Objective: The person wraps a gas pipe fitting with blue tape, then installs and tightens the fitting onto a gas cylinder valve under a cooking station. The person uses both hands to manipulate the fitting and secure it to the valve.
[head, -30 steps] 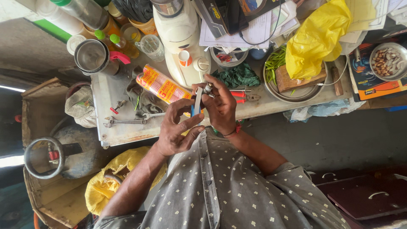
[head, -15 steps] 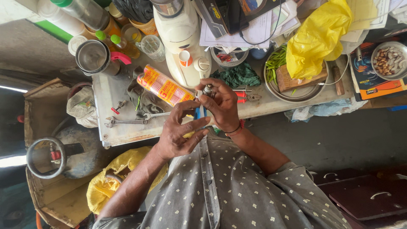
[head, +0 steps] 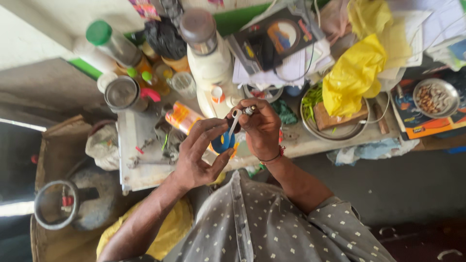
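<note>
Hands over the table's [head: 141, 177] near edge: left hand [head: 196, 155] pinches a blue tape roll [head: 223, 142]; right hand [head: 262, 127] grips a small metal fitting [head: 249, 110], white tape [head: 234, 121] stretched between. Beyond, orange packet [head: 180, 118], white appliance [head: 208, 73].

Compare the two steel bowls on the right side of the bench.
The large steel bowl holds a wooden block, green stalks and part of a yellow bag; the small steel bowl holds only small brownish pieces. The large one sits on the bench, the small one on a printed sheet. Both are round, shiny and upright.
</note>
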